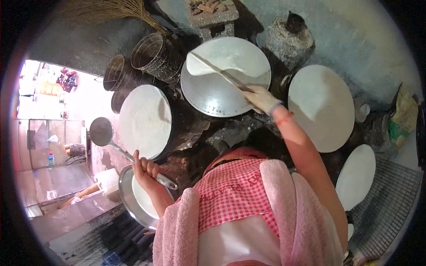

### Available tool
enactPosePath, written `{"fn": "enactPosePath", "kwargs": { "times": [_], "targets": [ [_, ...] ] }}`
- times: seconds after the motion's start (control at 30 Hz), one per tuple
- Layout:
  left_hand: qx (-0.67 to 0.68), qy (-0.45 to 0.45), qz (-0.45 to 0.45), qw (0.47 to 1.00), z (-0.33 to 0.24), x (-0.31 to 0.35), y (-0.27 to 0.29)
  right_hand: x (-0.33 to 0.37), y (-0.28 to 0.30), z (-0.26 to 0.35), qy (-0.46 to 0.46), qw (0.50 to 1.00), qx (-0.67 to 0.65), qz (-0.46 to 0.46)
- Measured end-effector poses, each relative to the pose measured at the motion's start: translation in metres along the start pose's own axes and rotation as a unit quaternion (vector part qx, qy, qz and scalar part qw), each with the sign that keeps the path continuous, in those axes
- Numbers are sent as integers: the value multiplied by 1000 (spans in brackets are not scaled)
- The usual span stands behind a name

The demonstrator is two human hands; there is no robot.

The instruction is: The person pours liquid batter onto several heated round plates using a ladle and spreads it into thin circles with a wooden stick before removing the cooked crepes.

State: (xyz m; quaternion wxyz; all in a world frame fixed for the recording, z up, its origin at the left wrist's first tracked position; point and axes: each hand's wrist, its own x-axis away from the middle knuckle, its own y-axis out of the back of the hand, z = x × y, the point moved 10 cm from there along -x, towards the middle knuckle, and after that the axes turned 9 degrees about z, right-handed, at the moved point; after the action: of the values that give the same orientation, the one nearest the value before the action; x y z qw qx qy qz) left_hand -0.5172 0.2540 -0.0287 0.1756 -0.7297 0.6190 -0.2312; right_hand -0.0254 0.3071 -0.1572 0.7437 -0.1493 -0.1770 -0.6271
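My left hand is closed around the handle of a long metal ladle, whose round dark bowl points away to the left. Below that hand sits a metal basin with something white inside. Ahead, my right hand grips a long thin flat stick. The stick lies across a wide round metal pan, its tip at a thin white sheet that covers the pan's far part. Round white-topped discs flank the pan, one at left and one at right.
Dark metal buckets and a twig broom stand far left. Behind the pan are a small block stand and a rough lump. Another white disc leans near a wire rack at right.
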Motion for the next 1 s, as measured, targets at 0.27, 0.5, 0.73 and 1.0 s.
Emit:
{"fn": "enactPosePath", "kwargs": {
  "times": [0.27, 0.5, 0.73, 1.0],
  "targets": [
    [-2, 38, -9, 999, 19, -6, 16, -44, 41, 9, -61, 991, 107, -47],
    [48, 18, 30, 998, 1, -36, 33, -11, 81, 55, 36, 916, 391, -84],
    [-19, 68, -40, 997, 6, -67, 35, -73, 33, 73, -80, 929, 359, -43],
    [-229, 151, 5, 962, 39, -119, 8, -74, 94, 54, 57, 958, 251, -125]
  ]
}}
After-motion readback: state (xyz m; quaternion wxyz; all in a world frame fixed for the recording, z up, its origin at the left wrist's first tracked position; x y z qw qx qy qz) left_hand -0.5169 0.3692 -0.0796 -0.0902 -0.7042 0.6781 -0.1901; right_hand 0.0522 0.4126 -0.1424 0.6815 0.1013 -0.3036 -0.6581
